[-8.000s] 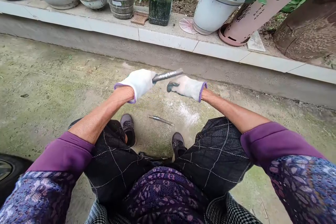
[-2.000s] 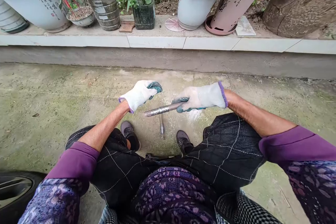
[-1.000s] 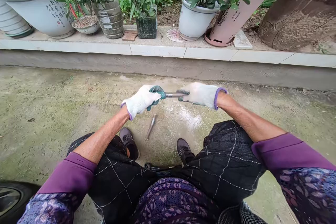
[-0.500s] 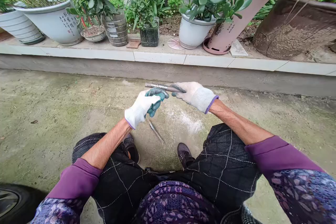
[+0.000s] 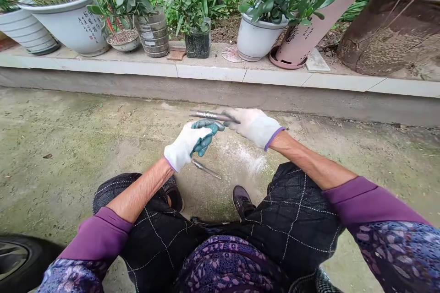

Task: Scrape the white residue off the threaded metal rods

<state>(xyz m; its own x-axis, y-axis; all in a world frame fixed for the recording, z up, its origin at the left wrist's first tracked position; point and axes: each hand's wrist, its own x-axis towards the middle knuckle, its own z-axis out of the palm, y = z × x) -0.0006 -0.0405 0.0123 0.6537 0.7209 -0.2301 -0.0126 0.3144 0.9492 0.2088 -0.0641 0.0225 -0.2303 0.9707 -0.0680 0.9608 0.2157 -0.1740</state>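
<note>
My right hand (image 5: pixel 255 124), in a white glove, is closed on one end of a grey metal rod (image 5: pixel 205 115) that points left, level above the concrete ground. Just under the rod's free end, my left hand (image 5: pixel 187 144), in a white glove with green palm coating, has its fingers curled tight. What they pinch is hidden. Below the left hand a second, thinner metal rod (image 5: pixel 206 169) shows slantwise between my feet. I cannot tell whether it hangs or lies on the ground.
I sit low with knees apart, shoes (image 5: pixel 242 199) on mossy concrete (image 5: pixel 68 146). A tiled ledge (image 5: pixel 209 73) ahead carries several plant pots, among them a white pot (image 5: pixel 256 39) and a pink tapered pot (image 5: pixel 309 27). A dark tyre (image 5: pixel 13 261) is at bottom left.
The rod in my right hand swung from pointing down-left to level at the left hand. The thinner rod below has kept turning. My view tilted up toward the pots.
</note>
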